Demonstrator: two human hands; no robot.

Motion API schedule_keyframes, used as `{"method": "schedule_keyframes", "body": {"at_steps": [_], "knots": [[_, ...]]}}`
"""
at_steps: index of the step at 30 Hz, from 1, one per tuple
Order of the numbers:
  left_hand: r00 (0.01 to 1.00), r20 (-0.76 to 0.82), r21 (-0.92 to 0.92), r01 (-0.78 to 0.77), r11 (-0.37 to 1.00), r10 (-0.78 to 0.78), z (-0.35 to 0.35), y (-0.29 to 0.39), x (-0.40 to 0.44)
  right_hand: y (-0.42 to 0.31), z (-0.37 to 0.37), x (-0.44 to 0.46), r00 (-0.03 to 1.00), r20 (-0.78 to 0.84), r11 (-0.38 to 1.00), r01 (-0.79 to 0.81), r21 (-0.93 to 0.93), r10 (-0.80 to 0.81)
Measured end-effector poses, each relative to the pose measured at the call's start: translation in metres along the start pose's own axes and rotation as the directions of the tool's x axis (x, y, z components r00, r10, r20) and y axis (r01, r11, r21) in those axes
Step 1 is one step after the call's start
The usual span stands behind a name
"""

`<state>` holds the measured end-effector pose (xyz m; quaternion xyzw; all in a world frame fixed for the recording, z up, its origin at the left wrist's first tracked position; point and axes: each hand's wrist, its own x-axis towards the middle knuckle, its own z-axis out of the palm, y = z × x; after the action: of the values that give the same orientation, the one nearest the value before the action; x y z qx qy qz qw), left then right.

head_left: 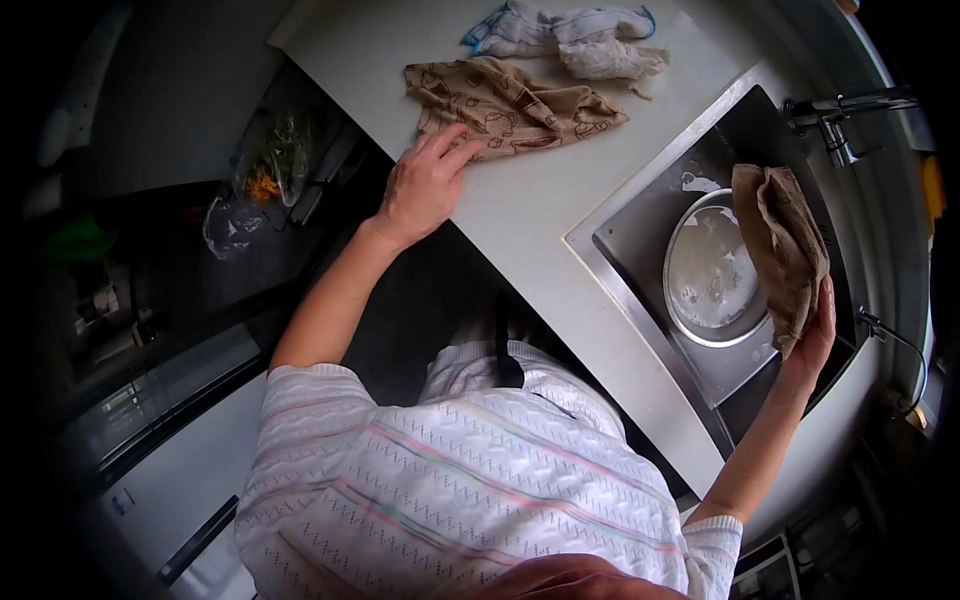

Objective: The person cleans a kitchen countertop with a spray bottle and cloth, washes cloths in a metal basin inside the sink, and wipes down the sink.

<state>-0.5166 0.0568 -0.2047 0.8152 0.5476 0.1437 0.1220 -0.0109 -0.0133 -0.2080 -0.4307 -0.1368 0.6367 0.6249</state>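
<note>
My left hand [425,185] rests at the counter's edge, its fingers apart on the near corner of a tan patterned cloth [510,105] that lies crumpled on the counter. Over the sink, my right hand [815,325] holds a folded brown cloth [780,245] by its lower end. Beneath and left of that cloth, a round metal basin [710,265] with sudsy water stands in the sink [635,235]. The cloth covers part of the basin's right side.
White cloths with blue edging [555,30] and a crumpled whitish cloth [610,60] lie at the counter's back. A faucet [845,125] reaches over the sink's far side. Plastic bags [285,160] with greens are below, left of the counter [540,225].
</note>
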Motion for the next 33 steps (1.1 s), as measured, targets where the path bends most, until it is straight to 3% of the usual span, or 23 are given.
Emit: {"method": "schedule_keyframes", "body": {"at_steps": [1, 2, 5, 7, 8, 11, 15, 18, 21, 25, 26, 27, 29, 30, 31, 32, 33], "knots": [[0.999, -0.031, -0.039, 0.010, 0.999, -0.011, -0.003, 0.000, 0.000, 0.004, 0.013, 0.000, 1.000, 0.009, 1.000, 0.009, -0.028, -0.009], [0.998, -0.060, -0.086, 0.012, 0.996, -0.017, -0.004, 0.002, 0.001, 0.007, 0.022, 0.002, 0.976, 0.211, 0.996, -0.044, -0.082, 0.061], [0.999, 0.026, -0.356, 0.033, 0.934, -0.025, 0.002, 0.023, 0.016, 0.024, 0.038, 0.007, 0.974, 0.210, 0.985, -0.047, -0.168, 0.082], [0.991, 0.132, -0.602, 0.079, 0.795, 0.001, 0.009, 0.057, 0.037, 0.034, 0.046, 0.007, 0.975, 0.190, 0.992, -0.101, -0.078, 0.114], [0.985, 0.168, -0.689, 0.084, 0.720, 0.045, 0.015, 0.073, 0.049, 0.037, 0.063, 0.002, 0.992, 0.084, 0.993, -0.087, -0.080, 0.094], [0.946, 0.264, -0.860, 0.143, 0.490, 0.188, 0.049, 0.126, 0.077, 0.046, 0.056, -0.001, 0.982, 0.140, 0.992, -0.121, -0.037, 0.125], [0.829, 0.421, -0.906, 0.405, 0.124, 0.368, 0.106, 0.192, 0.103, 0.053, 0.046, -0.003, 0.983, 0.108, 0.988, -0.142, -0.061, 0.148], [0.678, 0.643, -0.710, 0.702, -0.053, 0.356, 0.131, 0.216, 0.110, 0.060, 0.024, -0.002, 0.998, 0.004, 0.968, -0.064, -0.244, 0.067], [0.654, 0.712, -0.676, 0.737, -0.002, 0.257, 0.168, 0.227, 0.102, 0.081, 0.007, -0.005, 0.990, -0.125, 0.842, -0.117, -0.526, 0.059], [0.467, 0.804, -0.570, 0.781, 0.254, 0.368, 0.184, 0.239, 0.098, 0.106, -0.027, -0.017, 0.928, -0.097, 0.922, -0.370, -0.115, 0.361], [0.454, 0.814, -0.567, 0.754, 0.332, 0.361, 0.184, 0.239, 0.099, 0.105, -0.034, -0.016, 0.932, -0.099, 0.915, -0.361, -0.179, 0.348], [0.523, 0.798, -0.603, 0.701, 0.381, 0.301, 0.183, 0.237, 0.104, 0.103, -0.044, -0.013, 0.937, -0.101, 0.905, -0.349, -0.243, 0.334], [0.654, 0.729, -0.656, 0.584, 0.479, 0.201, 0.187, 0.227, 0.117, 0.094, -0.069, 0.005, 0.935, -0.276, 0.927, -0.289, -0.238, 0.221], [0.758, 0.641, -0.681, 0.493, 0.542, 0.117, 0.199, 0.217, 0.125, 0.096, -0.089, 0.018, 0.924, -0.379, 0.891, -0.209, -0.402, 0.045], [0.847, 0.529, -0.689, 0.402, 0.604, 0.040, 0.212, 0.207, 0.129, 0.099, -0.099, 0.030, 0.860, -0.486, 0.779, -0.196, -0.595, -0.155], [0.859, 0.511, -0.664, 0.413, 0.624, -0.024, 0.218, 0.203, 0.131, 0.104, -0.101, 0.041, 0.801, -0.517, 0.593, -0.266, -0.760, -0.302], [0.869, 0.486, -0.637, 0.423, 0.644, -0.090, 0.223, 0.199, 0.134, 0.123, -0.105, 0.053, 0.813, -0.477, 0.434, -0.316, -0.843, -0.335]]}}
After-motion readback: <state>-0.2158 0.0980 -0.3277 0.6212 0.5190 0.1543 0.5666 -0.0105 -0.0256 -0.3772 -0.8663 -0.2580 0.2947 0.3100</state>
